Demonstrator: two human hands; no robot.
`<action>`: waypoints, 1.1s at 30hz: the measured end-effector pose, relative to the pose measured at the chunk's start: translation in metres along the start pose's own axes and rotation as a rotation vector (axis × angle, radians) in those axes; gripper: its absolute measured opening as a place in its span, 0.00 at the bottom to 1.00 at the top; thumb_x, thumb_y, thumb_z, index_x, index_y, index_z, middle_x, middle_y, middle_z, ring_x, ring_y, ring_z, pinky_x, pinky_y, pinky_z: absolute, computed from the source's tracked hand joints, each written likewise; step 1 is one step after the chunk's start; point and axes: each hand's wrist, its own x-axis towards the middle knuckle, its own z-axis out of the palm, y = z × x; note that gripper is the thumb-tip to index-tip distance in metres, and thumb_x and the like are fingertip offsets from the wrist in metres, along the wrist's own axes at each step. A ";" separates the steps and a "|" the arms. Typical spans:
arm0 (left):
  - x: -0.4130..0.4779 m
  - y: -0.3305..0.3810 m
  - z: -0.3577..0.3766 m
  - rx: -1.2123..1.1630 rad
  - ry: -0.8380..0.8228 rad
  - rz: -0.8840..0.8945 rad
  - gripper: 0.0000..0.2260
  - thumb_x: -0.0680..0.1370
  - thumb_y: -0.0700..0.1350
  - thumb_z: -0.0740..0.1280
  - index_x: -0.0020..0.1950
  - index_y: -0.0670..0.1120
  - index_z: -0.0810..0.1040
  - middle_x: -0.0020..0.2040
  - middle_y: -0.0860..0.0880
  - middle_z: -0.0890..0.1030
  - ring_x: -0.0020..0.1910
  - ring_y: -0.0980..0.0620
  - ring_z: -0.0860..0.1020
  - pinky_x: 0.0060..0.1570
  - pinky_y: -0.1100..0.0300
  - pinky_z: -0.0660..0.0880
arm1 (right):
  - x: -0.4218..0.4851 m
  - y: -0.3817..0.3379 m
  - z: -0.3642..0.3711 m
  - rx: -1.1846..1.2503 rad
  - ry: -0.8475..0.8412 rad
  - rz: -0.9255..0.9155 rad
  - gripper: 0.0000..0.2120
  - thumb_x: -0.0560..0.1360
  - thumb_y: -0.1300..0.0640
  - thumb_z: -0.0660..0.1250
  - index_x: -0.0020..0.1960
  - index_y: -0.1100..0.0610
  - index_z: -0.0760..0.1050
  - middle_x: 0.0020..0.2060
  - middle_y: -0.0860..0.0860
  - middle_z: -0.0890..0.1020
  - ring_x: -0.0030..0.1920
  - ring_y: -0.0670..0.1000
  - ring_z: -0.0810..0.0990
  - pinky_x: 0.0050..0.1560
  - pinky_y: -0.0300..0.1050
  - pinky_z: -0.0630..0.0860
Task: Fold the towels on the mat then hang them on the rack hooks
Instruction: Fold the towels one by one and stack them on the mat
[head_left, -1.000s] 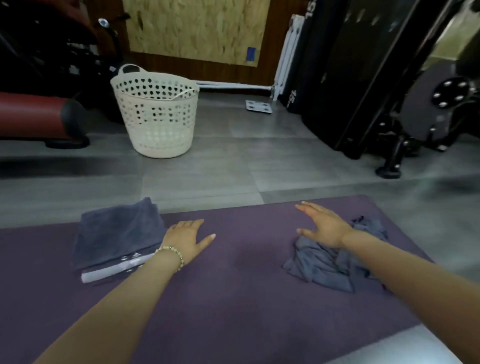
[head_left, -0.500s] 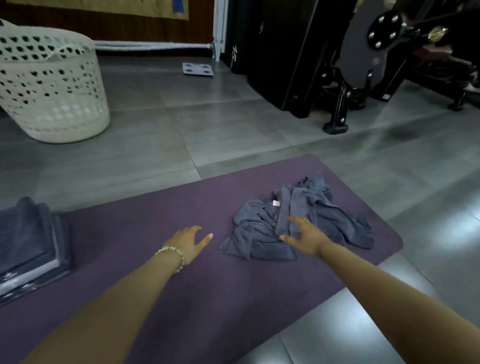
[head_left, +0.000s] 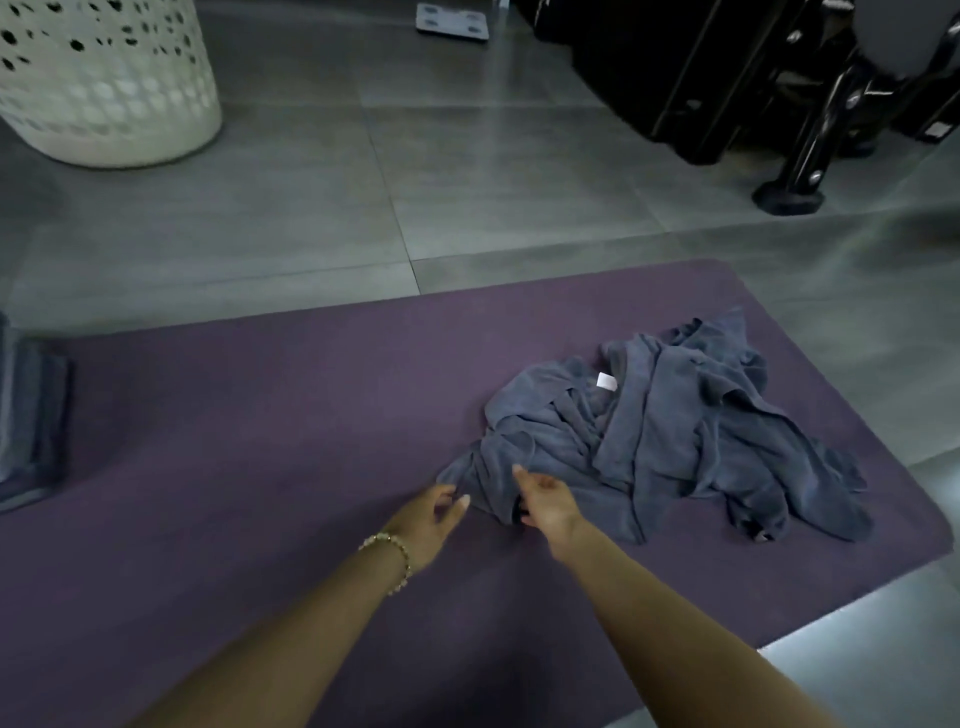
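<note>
– Grey floor tiles (head_left: 493, 182) fill the far half of my head view, with the purple mat (head_left: 234, 441) across the near half. White perforated laundry basket (head_left: 104, 88) far left, a flat scale (head_left: 453, 21) at the top edge, black gym frame (head_left: 727, 78) far right.

– Where's the work piece?

– Crumpled towel (head_left: 675, 431), slate grey, heaped on the mat's right end, white tag (head_left: 606, 382) showing on top. Folded towels (head_left: 26, 415) are stacked at the mat's left, cut by the picture edge, well apart from the heap.

– Hands?

– Both are at the heap's near-left corner. Left hand (head_left: 428, 522), beaded bracelet (head_left: 395, 551) at the wrist: fingers relaxed and a little spread, tips just beside the corner of the cloth. I can't tell whether they touch it, but it grips nothing. Right hand (head_left: 545, 501) lies over the towel's near edge, one digit pointing forward over the fabric, the others turned down at the hem. Whether they pinch the cloth I cannot tell, because shadow hides them.
</note>
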 end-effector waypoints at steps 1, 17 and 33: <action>0.004 0.000 0.004 -0.068 0.020 -0.011 0.22 0.80 0.52 0.60 0.72 0.45 0.66 0.68 0.47 0.73 0.66 0.51 0.72 0.61 0.65 0.64 | 0.006 0.001 0.004 0.052 0.019 -0.002 0.18 0.78 0.52 0.64 0.53 0.69 0.76 0.54 0.65 0.80 0.49 0.57 0.79 0.54 0.49 0.76; -0.045 0.090 -0.063 -0.675 0.406 0.151 0.14 0.81 0.52 0.60 0.37 0.47 0.68 0.35 0.47 0.72 0.35 0.52 0.68 0.36 0.60 0.67 | -0.122 -0.087 0.036 0.127 -0.309 -0.388 0.15 0.83 0.51 0.53 0.47 0.55 0.76 0.43 0.49 0.81 0.45 0.45 0.80 0.54 0.42 0.76; -0.315 0.127 -0.180 -0.425 0.231 0.087 0.30 0.76 0.68 0.48 0.64 0.47 0.71 0.62 0.48 0.76 0.57 0.48 0.77 0.56 0.52 0.72 | -0.346 -0.211 0.027 0.050 -0.622 -0.660 0.11 0.80 0.52 0.61 0.39 0.50 0.70 0.42 0.54 0.75 0.47 0.53 0.73 0.55 0.46 0.65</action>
